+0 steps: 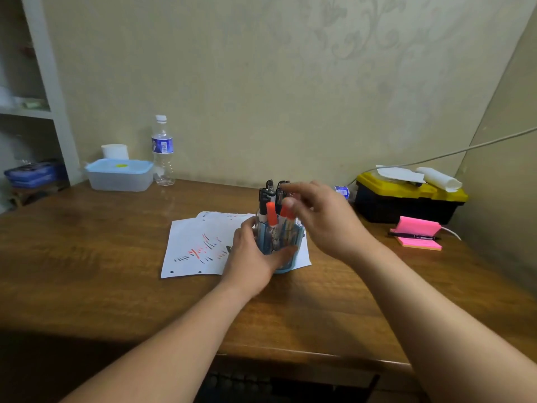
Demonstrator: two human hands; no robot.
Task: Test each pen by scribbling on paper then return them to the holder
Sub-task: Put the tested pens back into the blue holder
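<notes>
The pens (271, 214) stand upright, caps up, in the holder (294, 238) that my left hand (250, 257) grips near the paper (189, 245) edge. My right hand (325, 222) blurs above; I cannot tell its grip.

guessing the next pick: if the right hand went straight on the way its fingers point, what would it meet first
The right hand points left over the holder, which the left hand grips. First in line are probably the black pen tops at its fingertips; motion blur hides whether they already touch.
</notes>
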